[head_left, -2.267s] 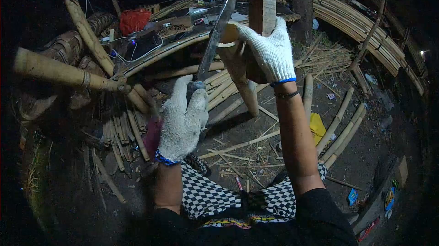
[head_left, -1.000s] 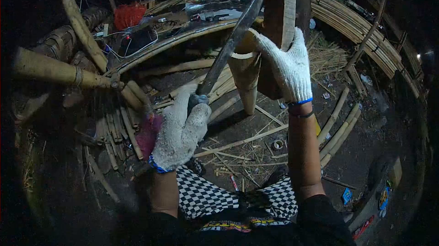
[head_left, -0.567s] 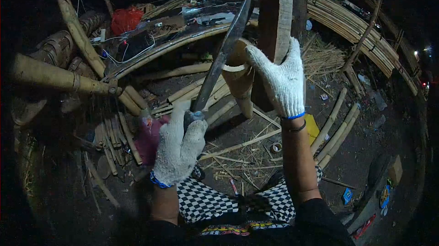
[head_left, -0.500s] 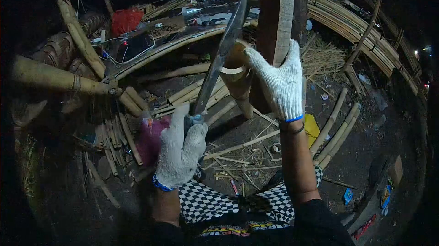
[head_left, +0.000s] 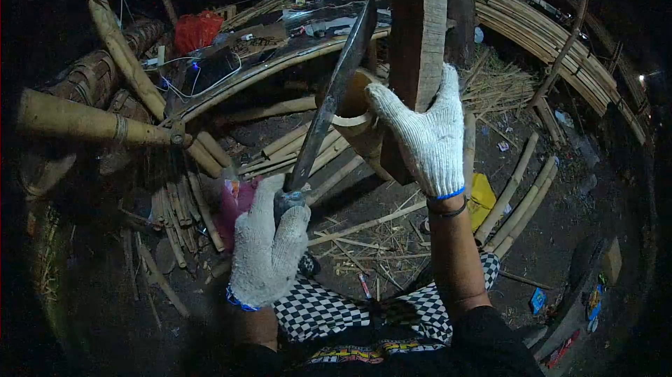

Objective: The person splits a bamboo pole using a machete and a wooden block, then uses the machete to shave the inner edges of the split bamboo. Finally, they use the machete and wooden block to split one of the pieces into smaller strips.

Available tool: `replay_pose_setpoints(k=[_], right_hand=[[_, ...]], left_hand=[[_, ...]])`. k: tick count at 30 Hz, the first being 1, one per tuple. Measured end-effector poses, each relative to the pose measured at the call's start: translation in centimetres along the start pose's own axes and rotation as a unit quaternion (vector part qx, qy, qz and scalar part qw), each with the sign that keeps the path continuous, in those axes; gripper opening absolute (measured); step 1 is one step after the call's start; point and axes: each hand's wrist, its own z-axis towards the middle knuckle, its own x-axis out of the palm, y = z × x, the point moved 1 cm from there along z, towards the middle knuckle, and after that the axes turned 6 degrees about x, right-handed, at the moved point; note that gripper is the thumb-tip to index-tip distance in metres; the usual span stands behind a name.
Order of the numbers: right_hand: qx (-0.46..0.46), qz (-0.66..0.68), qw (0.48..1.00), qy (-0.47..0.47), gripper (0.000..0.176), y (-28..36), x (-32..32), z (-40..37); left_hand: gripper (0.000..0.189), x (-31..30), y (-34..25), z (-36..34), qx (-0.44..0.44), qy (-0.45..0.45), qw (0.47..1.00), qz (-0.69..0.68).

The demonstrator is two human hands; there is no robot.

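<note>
Slanted machete [head_left: 328, 106] – hollow, tilted bamboo [head_left: 360, 138]

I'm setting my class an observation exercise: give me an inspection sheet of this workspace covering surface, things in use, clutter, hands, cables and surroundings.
Surface: dark ground, strewn with thin strips.
Things in use: large knife, blade slanting upward; bamboo tube beside wooden post; whether blade touches tube, unclear.
Clutter: yellow bag and blue wrapper on the ground.
Hands: gloved; left hand closed round the knife's handle; right hand spread at the post, grip unclear.
Cables: white cable, loosely curved, upper left.
Surroundings: dim; long bamboo poles at upper right.
</note>
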Motion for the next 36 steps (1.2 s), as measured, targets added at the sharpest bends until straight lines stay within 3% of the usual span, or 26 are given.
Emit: replay_pose_setpoints(k=[16,20,22,23,25,26,27,28,29,30,31,32,33,34,35,36], right_hand=[[0.003,-0.002,1.000,0.009,0.066,0.0,-0.3,-0.2],[-0.022,-0.017,1.000,0.000,0.054,0.7,-0.9,-0.1],[-0.063,-0.053,0.996,-0.018,0.044,1.3,-2.0,0.0],[-0.083,-0.047,0.995,0.016,0.044,1.9,-3.3,0.5],[-0.265,-0.137,0.954,0.000,0.048,4.6,-6.0,1.6],[-0.375,-0.156,0.913,-0.031,0.045,6.6,-6.9,2.4],[-0.437,-0.064,0.896,0.047,0.040,8.5,-7.0,3.0],[-0.492,-0.434,0.754,-0.031,0.036,10.2,-8.3,3.0],[-0.492,-0.435,0.753,-0.030,0.036,9.6,-9.4,4.1],[-0.460,-0.257,0.848,0.059,0.035,8.5,-10.4,6.4],[-0.404,-0.066,0.901,0.145,0.035,7.3,-11.1,8.9],[-0.328,0.128,0.910,0.221,0.035,6.7,-11.5,10.4],[-0.307,0.089,0.918,0.236,0.036,6.7,-11.9,10.5],[-0.293,-0.019,0.927,0.235,0.036,6.9,-12.2,9.6],[-0.266,-0.151,0.924,0.229,0.036,7.2,-12.7,8.9],[-0.218,-0.272,0.905,0.242,0.036,7.6,-12.9,8.0]], left_hand=[[0.033,-0.4,-1.4,0.1,-0.018,0.011,0.999,0.045],[0.042,0.0,-0.8,0.7,-0.020,0.004,0.998,0.054],[0.039,0.0,-1.0,1.4,0.036,0.016,0.996,0.082],[0.039,0.1,-1.1,1.8,0.037,0.015,0.996,0.080],[0.035,0.1,-1.7,2.9,0.049,0.006,0.996,0.075],[0.032,-0.6,-1.8,3.7,-0.009,0.053,0.993,0.110],[0.032,-1.0,-1.0,4.5,-0.008,0.051,0.993,0.107],[0.033,-0.9,0.3,5.3,0.125,0.057,0.977,0.163],[0.036,-0.8,0.7,6.0,0.255,0.062,0.941,0.215],[0.043,-0.5,-0.6,6.8,0.324,0.026,0.893,0.311],[0.043,-0.6,-0.2,7.5,0.324,0.027,0.894,0.308],[0.033,-0.8,0.8,8.3,0.285,0.061,0.927,0.235],[0.033,-0.9,1.3,8.6,0.245,0.094,0.952,0.159],[0.037,-0.4,-0.7,8.1,0.213,0.039,0.955,0.201],[0.038,-0.3,-3.2,8.2,0.018,0.083,0.992,0.094],[0.033,0.1,-3.0,8.7,0.054,0.076,0.990,0.110]])
